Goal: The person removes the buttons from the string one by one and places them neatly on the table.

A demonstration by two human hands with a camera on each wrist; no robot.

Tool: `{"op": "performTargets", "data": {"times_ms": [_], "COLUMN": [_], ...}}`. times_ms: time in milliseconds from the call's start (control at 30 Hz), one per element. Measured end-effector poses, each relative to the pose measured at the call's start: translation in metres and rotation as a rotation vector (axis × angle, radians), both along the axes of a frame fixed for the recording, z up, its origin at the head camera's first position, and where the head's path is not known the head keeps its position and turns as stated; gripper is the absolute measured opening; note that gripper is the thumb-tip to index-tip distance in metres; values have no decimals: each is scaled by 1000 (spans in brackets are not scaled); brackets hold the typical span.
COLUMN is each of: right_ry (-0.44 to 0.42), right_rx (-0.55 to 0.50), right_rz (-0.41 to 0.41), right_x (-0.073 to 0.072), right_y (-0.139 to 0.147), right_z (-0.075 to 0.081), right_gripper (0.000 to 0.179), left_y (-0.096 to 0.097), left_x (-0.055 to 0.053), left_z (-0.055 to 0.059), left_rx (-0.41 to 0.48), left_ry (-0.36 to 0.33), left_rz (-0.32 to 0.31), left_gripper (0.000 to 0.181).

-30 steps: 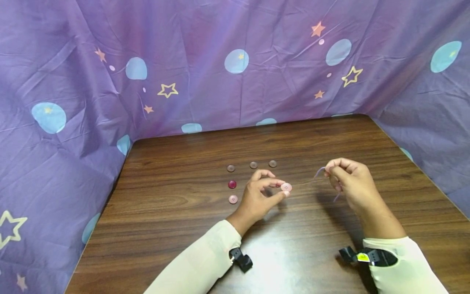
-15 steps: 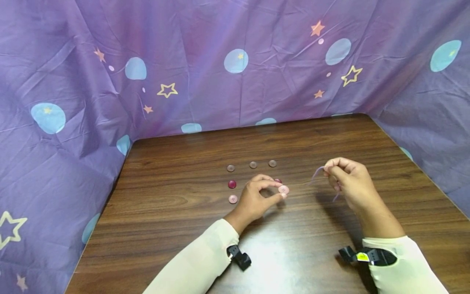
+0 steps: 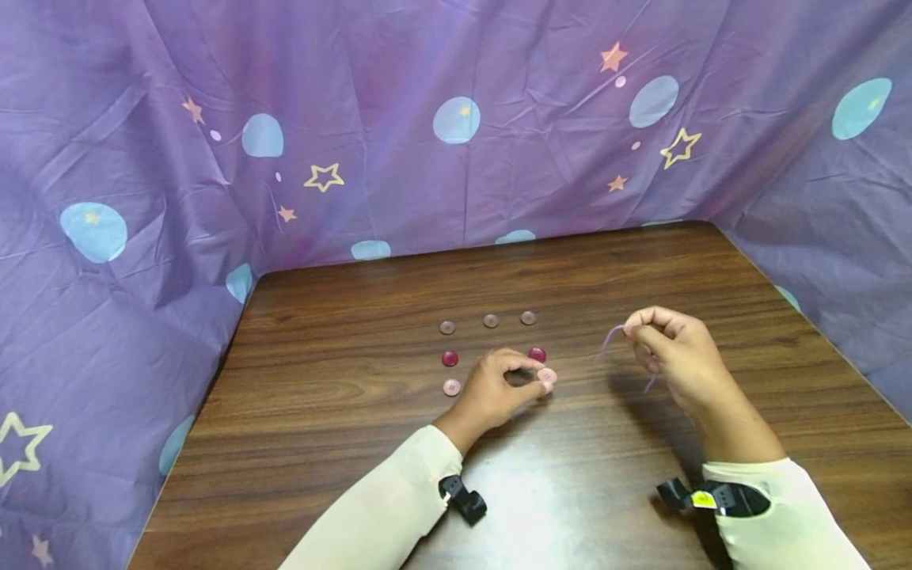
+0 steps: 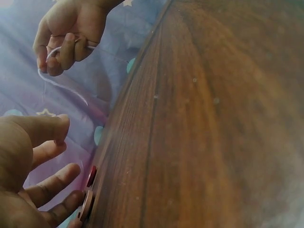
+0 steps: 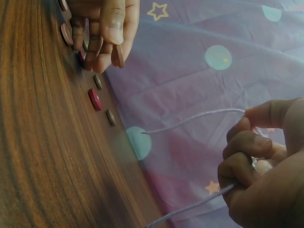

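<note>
My left hand (image 3: pixel 492 392) pinches a pale pink button (image 3: pixel 547 376) between thumb and index finger, a little above the table. In the right wrist view the same button (image 5: pixel 118 56) is seen edge-on under the thumb. A crimson button (image 3: pixel 537 355) lies just behind it. Raised over the table to the right, my right hand (image 3: pixel 673 348) pinches a lilac cord (image 5: pixel 199 115). One end of the cord sticks out leftward to a thin dark tip, apart from the button. Its other end trails below the curled fingers.
Three grey-brown buttons (image 3: pixel 491 321) form a row farther back on the wooden table (image 3: pixel 342 443). Left of my left hand lie another crimson button (image 3: pixel 450 359) and another pink button (image 3: pixel 452 387). A purple patterned cloth (image 3: pixel 399 182) hangs around the table.
My left hand has moved slightly left and down toward the table with the pink button, uncovering the crimson button behind. My right hand with the cord has hardly moved.
</note>
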State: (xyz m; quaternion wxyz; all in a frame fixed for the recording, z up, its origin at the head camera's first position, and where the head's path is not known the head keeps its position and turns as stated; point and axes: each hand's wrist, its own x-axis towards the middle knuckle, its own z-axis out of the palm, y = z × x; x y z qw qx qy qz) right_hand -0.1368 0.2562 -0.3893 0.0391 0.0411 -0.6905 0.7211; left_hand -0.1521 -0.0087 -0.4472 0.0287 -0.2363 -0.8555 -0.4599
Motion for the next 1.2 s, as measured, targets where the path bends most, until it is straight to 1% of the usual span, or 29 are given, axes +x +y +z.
{"op": "performTargets", "data": {"times_ms": [233, 333, 633, 867, 1067, 1200], "right_ry": [12, 15, 13, 18, 33, 41], "right_rx": [-8, -8, -4, 2, -15, -16], "right_rz": [9, 6, -2, -2, 20, 35], "right_x": [1, 1, 1, 1, 1, 1], "right_y": [-1, -1, -2, -2, -2, -1], "right_z": [0, 0, 1, 1, 0, -1], "right_gripper": [18, 19, 16, 15, 17, 17], "left_y": [0, -1, -2, -3, -4, -4], "left_x": [1, 2, 4, 4, 5, 4], "left_z": [0, 1, 3, 3, 3, 2], "left_rx": [-27, -39, -76, -82, -80, -87], "left_ry": [-33, -35, 10, 23, 26, 46], "left_rz": [34, 40, 25, 16, 13, 11], "left_gripper": [24, 24, 23, 21, 22, 23]}}
